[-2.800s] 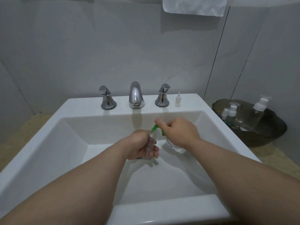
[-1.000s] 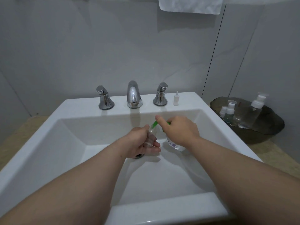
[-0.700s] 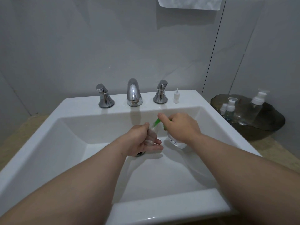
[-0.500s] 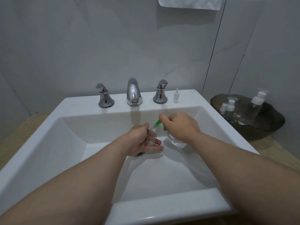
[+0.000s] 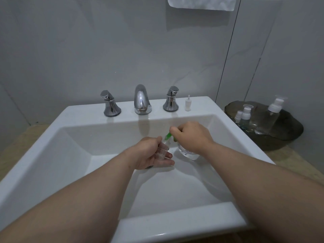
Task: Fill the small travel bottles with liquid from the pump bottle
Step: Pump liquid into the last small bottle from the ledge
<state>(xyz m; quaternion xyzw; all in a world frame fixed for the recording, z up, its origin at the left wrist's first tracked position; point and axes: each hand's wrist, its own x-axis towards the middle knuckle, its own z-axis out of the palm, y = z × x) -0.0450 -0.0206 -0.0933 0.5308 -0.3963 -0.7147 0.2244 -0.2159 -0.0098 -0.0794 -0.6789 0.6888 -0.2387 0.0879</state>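
From my remote seat I see both hands held over the basin of the white sink [image 5: 175,223], just in front of the chrome faucet [image 5: 141,99]. The left hand [image 5: 149,152] has its fingers curled around a small clear travel bottle [image 5: 163,149], whose long axis stands close to upright with the open mouth on top, leaning slightly toward the right hand. The right hand [image 5: 192,135] is clenched around the pump bottle [image 5: 188,154], which is tilted, its clear base showing below the hand. Its green spout [image 5: 168,135] slants down and left and meets the travel bottle's mouth. A small white cap [image 5: 188,104] stands on the sink ledge beside the right tap. On the worktop [image 5: 298,171] to the right, a dark tray [image 5: 280,139] holds more small bottles [image 5: 245,114] and a taller bottle with a white pump head [image 5: 270,116].
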